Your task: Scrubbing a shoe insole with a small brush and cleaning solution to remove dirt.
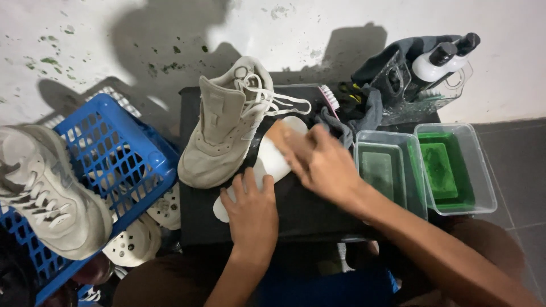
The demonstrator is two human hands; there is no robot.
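A: Quick pass, left to right. What's at nine o'clock?

B: Blue basket (122,156), tilted, a grey sneaker (48,196) lying on its rim. White perforated pieces (136,241) under it, can't tell what they are.

A: Centre?

B: Black table (307,210). Beige high-top shoe (227,125) lies on it at eleven o'clock from the hands, laces loose. Just beside it, touching its sole edge, the white insole (272,162).

A: Hands?

B: Left hand (250,213) lies flat on the near end of the insole, fingers spread, pressing it down. Right hand (318,162) is over the far end, blurred; fingers look closed round a tan brush-like thing (278,133), can't tell for sure.

A: Step?

B: Looks like scrubbing the insole, mid-stroke. Judging only: the next stroke needs the left palm holding firm so the insole doesn't slide.

A: Right side?

B: A white brush with pink bristles (329,98) and a dark cloth (341,122) at twelve o'clock. At three o'clock two clear tubs (424,167) with green liquid. At one o'clock a clear container (421,94) with dark-capped white bottles (441,62).

A: Obstructions?

B: The shoe crowds the insole's left edge; the near tub sits close by the right forearm, a spill risk I'd guess.
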